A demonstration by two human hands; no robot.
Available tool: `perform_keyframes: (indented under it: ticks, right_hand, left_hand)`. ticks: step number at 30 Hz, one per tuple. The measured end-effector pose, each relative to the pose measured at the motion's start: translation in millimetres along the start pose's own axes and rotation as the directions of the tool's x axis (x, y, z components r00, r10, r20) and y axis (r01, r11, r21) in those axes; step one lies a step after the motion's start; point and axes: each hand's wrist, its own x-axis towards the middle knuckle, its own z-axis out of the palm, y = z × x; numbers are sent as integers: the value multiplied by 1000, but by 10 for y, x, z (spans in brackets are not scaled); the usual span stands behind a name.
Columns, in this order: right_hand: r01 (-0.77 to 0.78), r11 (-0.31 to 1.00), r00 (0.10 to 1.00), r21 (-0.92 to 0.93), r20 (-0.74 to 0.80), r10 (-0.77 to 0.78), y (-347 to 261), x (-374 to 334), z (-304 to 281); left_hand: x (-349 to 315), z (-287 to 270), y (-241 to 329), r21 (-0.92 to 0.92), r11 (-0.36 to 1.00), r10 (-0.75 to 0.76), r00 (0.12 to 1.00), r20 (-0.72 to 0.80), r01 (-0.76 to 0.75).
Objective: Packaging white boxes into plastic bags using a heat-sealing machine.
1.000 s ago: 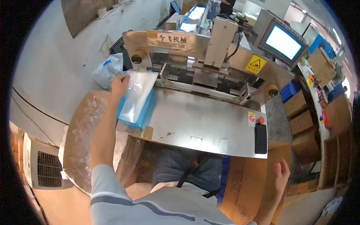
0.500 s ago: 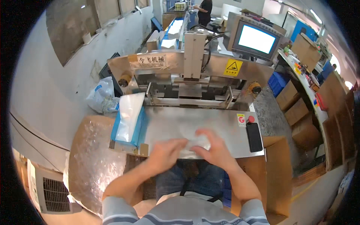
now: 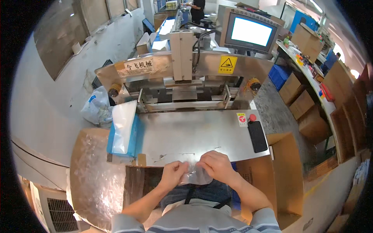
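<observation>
Just in front of the steel worktop's near edge, I hold a small clear plastic bag between both hands. My left hand pinches its left side, thumb against curled fingers. At the bag's upper right, my right hand is closed on it in the same way. The bag hangs over my lap; whether anything is inside I cannot make out. On the worktop's left end stands a blue box with a stack of translucent white plastic sheets or bags on top.
Behind the worktop rises a metal machine frame with a screen. A red button and a black phone sit at the right end. Left is a carton of clear plastic bags; right, an open carton. Another person stands far back.
Both hands have moved from above the worktop toward me, past its front edge. The clear bag now shows plainly between them, and my right hand's spread fingers have closed on it.
</observation>
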Motion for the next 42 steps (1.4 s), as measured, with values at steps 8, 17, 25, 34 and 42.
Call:
perform_keyframes:
  ticks: [8,17,25,34,42]
  right_hand:
    - [54,998,969,32,-241,-45,50,-38,20]
    - [73,997,987,-26,144,-69,79,-272,40]
    - [-234,971,742,59,656,138,111,-334,-135]
    - [-349,870,834,348,539,119,857,250,-234]
    - [-386,921,866,44,361,346,1868,1419,114]
  left_hand:
    - [119,-97,-250,-132,989,-49,994,100,62]
    - [-53,92,428,501,501,562,706,431,-706]
    - [93,-231,195,672,377,100,750,654,-637]
    - [776,-588,811,680,544,22,818,575,-492]
    - [2445,-981,1269,563,789,-49,888,457,-247]
